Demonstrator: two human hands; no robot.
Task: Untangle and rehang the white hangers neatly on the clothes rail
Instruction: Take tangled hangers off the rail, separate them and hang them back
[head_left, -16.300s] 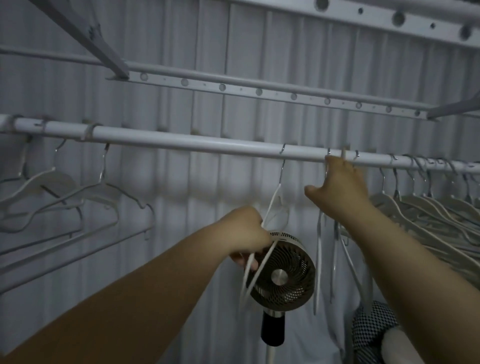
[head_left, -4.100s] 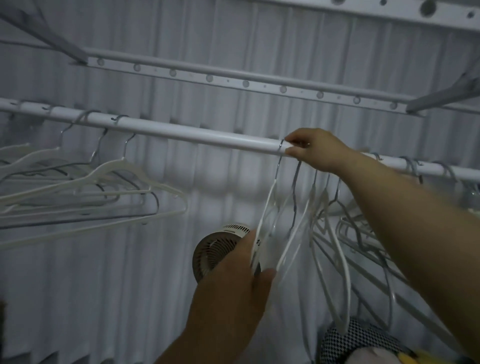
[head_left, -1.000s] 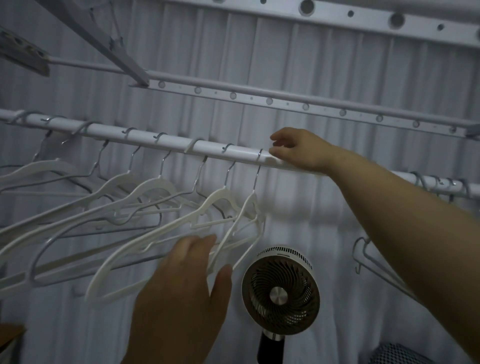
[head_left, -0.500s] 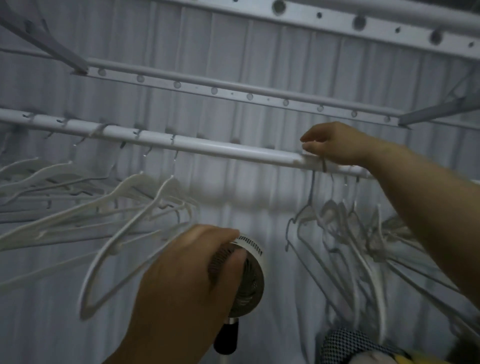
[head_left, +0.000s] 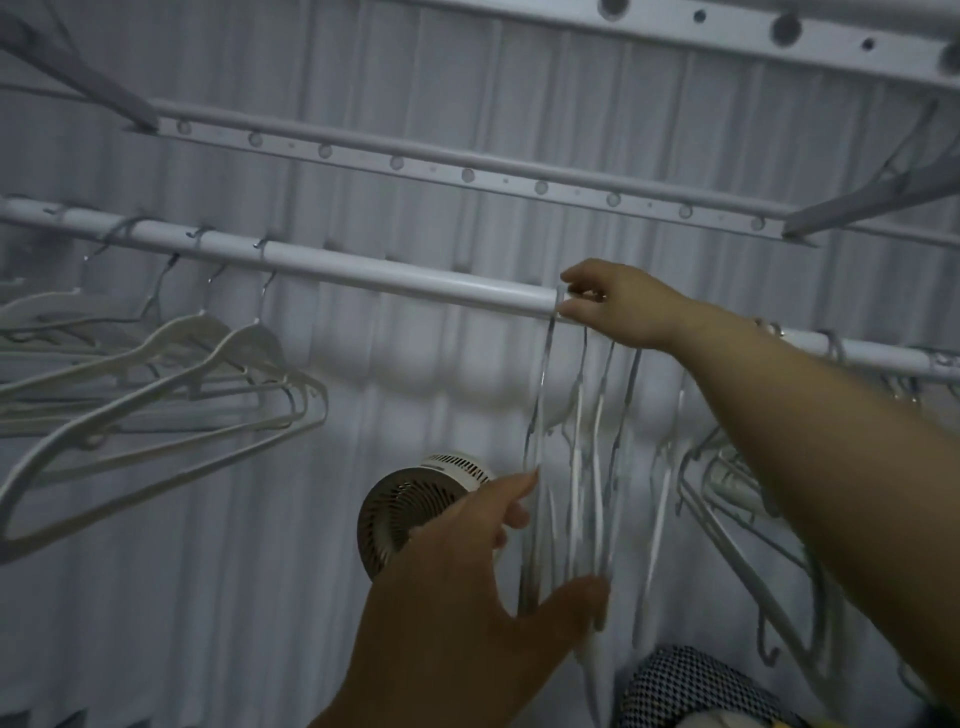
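A white clothes rail (head_left: 395, 275) runs across the view, sloping down to the right. My right hand (head_left: 618, 306) is on the rail and pinches the metal hook of a hanger (head_left: 557, 312). Below it several white hangers (head_left: 576, 467) hang edge-on in a bunch. My left hand (head_left: 483, 587) reaches up to their lower ends, fingers spread, with the thumb under the bunch. A neat group of white hangers (head_left: 171, 374) hangs at the left. More tangled hangers (head_left: 748, 509) hang at the right, partly hidden behind my right arm.
A small round fan (head_left: 410, 504) stands behind my left hand. A second perforated rail (head_left: 467, 174) runs higher up against the white curtain. A black-and-white checked cloth (head_left: 685, 686) lies at the bottom right. The rail stretch between the two hanger groups is bare.
My right hand slid slightly along the rail and now pinches a hook. My left hand moved right from in front of the fan to the bottoms of the hanging bunch.
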